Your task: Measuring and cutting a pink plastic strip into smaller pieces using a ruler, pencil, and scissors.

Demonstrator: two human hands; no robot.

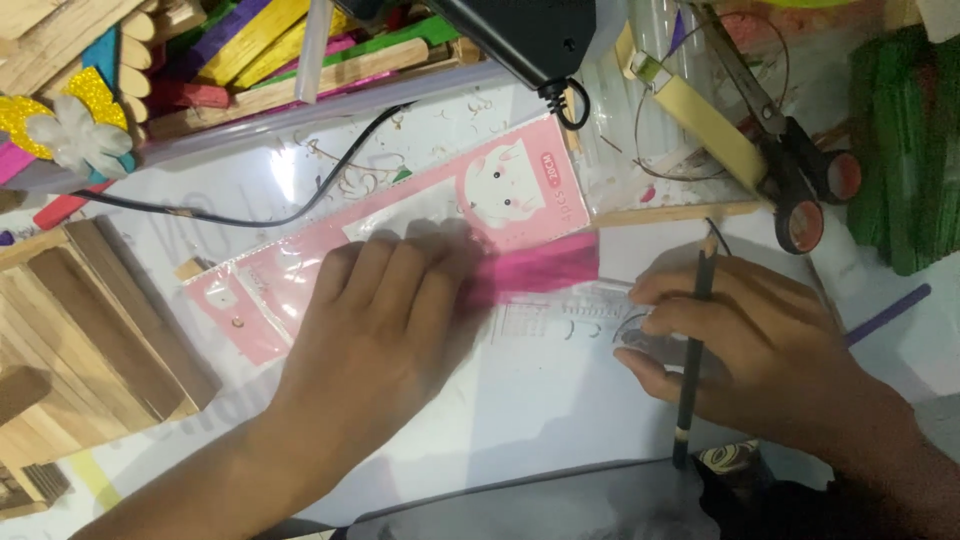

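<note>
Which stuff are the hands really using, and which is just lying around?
In use:
- left hand pressing the pink craft sticks
- right hand holding the black pencil on the clear ruler

Lying about:
- scissors
- pink ruler packet
- coloured sticks
- wooden stick panel
- black cable

we've got a clear plastic ruler (560,318) lying flat on the white bench, a magenta craft stick (535,268) flat along its upper edge, a dark pencil (693,360) standing nearly upright over the ruler's right end
</note>
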